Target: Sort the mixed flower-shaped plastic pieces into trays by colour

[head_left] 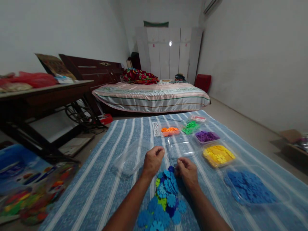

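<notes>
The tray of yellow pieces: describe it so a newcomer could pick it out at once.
On the blue striped cloth, a line of clear trays runs up the right side. The yellow tray sits between the purple tray and the larger blue tray, the only one with yellow pieces.

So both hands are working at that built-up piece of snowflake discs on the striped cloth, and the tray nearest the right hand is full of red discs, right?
Not quite. The head view shows the tray nearest the right hand holds blue discs, not red. The rest stands: both it and the left hand are at the built-up piece on the striped cloth.
</notes>
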Available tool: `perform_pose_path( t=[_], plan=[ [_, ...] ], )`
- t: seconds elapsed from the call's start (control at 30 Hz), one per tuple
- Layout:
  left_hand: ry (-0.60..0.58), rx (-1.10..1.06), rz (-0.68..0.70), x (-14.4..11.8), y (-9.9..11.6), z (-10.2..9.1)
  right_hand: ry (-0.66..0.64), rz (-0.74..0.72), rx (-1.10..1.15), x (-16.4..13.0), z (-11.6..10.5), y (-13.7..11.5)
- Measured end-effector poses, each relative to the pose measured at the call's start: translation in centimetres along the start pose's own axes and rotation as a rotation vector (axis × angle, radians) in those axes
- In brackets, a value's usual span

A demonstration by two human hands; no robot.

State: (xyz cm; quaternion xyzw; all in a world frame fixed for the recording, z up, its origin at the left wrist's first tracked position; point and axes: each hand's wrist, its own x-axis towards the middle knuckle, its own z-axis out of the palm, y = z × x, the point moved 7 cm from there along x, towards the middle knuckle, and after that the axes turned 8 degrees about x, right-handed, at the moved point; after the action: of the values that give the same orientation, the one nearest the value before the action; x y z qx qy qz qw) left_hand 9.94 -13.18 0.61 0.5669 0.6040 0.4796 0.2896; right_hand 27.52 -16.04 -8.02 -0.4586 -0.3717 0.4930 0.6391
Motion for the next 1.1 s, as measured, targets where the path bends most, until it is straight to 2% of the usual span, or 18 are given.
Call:
perform_pose_path(
  t=[0.1, 0.27, 0.4, 0.5, 0.67, 0.87, 1.0, 1.1],
  plan=[
    [0.027, 0.091, 0.045, 4.5, 0.8, 1.0, -0.034, -0.029, -0.046, -0.1, 0.3, 0.0],
    [0.018, 0.182, 0.084, 10.9, 0.1, 4.0, -0.037, -0.066, -0.106, -0.2, 0.7, -0.2],
    [-0.048, 0.285, 0.057, 13.4, -1.5, 5.7, -0.053, -0.083, -0.143, -0.1, 1.0, -0.4],
    [-0.075, 0.423, 0.042, 14.0, -2.0, 5.9, -0.056, -0.084, -0.171, 0.0, 1.1, -0.6],
    [-0.039, 0.643, 0.087, 13.8, -0.1, 4.6, -0.065, -0.058, -0.145, 0.1, 1.2, -0.6],
    [0.033, 0.785, 0.184, 11.7, 3.8, 0.2, -0.051, -0.056, -0.091, 0.1, 1.2, -0.3],
    [0.056, 0.754, 0.349, 6.9, 5.6, -2.6, -0.031, -0.011, -0.008, 0.4, 0.9, -0.1],
    [0.022, 0.63, 0.43, 1.7, 5.6, -3.8, -0.001, 0.074, 0.173, 0.6, 0.4, 0.0]
  ],
)
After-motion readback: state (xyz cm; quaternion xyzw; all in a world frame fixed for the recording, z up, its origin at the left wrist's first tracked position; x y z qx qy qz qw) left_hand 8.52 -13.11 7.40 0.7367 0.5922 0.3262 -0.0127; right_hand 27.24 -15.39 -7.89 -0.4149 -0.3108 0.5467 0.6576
